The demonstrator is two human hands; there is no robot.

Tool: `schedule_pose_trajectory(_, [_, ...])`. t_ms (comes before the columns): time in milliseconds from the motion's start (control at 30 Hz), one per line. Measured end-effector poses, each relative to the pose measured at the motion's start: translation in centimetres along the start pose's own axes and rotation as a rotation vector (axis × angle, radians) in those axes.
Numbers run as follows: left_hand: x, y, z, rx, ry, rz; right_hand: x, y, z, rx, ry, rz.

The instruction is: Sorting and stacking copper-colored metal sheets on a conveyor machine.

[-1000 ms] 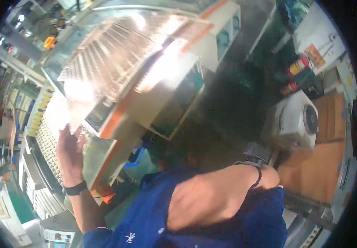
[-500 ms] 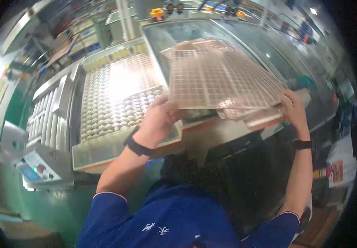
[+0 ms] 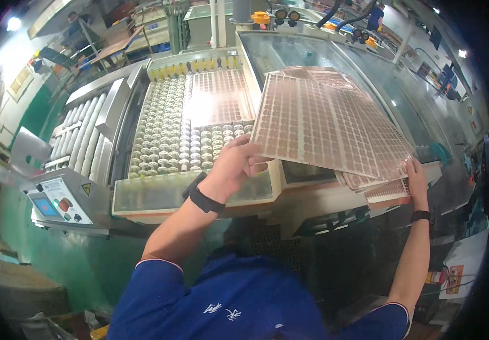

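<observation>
My left hand (image 3: 237, 164) pinches the near left corner of a thin copper-coloured panel (image 3: 318, 122) marked with a grid of small cells. At its near right corner, my right hand (image 3: 416, 178) is closed on the edge; whether it also grips sheets beneath is hard to tell. The panel is tilted over a fanned stack of similar panels (image 3: 388, 192), partly hidden under it. Left of my left hand, a similar copper panel (image 3: 217, 97) lies flat on the small wheels of a roller conveyor (image 3: 162, 136), with glare on it.
A control box (image 3: 60, 201) with a screen and red button stands at the left, beside a bank of long rollers (image 3: 80, 133). A glass-topped machine cover (image 3: 289, 48) lies behind the stack, with orange knobs (image 3: 260, 18) beyond it. A person (image 3: 376, 17) stands far back.
My view has shifted, so the machine sits further right and the control box shows more fully. The held panel has turned and tilted slightly, with both hands still on it.
</observation>
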State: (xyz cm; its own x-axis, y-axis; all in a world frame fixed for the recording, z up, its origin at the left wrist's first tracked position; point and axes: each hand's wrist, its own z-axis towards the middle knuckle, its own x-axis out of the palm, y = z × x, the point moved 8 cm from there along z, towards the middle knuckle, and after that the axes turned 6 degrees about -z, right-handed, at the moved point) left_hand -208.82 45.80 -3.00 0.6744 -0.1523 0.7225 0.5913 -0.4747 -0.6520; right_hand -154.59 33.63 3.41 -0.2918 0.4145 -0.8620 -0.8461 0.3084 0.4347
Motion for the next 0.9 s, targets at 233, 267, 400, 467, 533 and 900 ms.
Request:
schedule_pose_trajectory(233, [0.9,0.3,-0.1,0.015,-0.043,-0.046,0.0,-2.5,-0.1,0.065,-0.097,-0.11])
schedule_pose_trajectory(267, [0.9,0.2,-0.1,0.025,-0.032,-0.039,0.5,-2.3,0.2,0.064,-0.055,-0.103])
schedule_pose_trajectory(400, [0.8,0.9,0.6,0.03,0.02,-0.055,-0.3,-3.4,0.1,0.03,-0.064,-0.037])
schedule_pose_trajectory(467, [0.2,1.0,0.9,0.036,-0.001,-0.062,-0.1,-2.2,-0.1,0.028,-0.116,-0.032])
schedule_pose_trajectory(533, [-0.3,0.3,0.9,0.023,0.036,-0.07,0.3,0.4,-0.4,0.066,-0.081,-0.023])
schedule_pose_trajectory(900, [-3.4,-1.6,0.4,0.115,-0.086,-0.02,-0.3,-1.0,-2.4,0.16,-0.12,0.254])
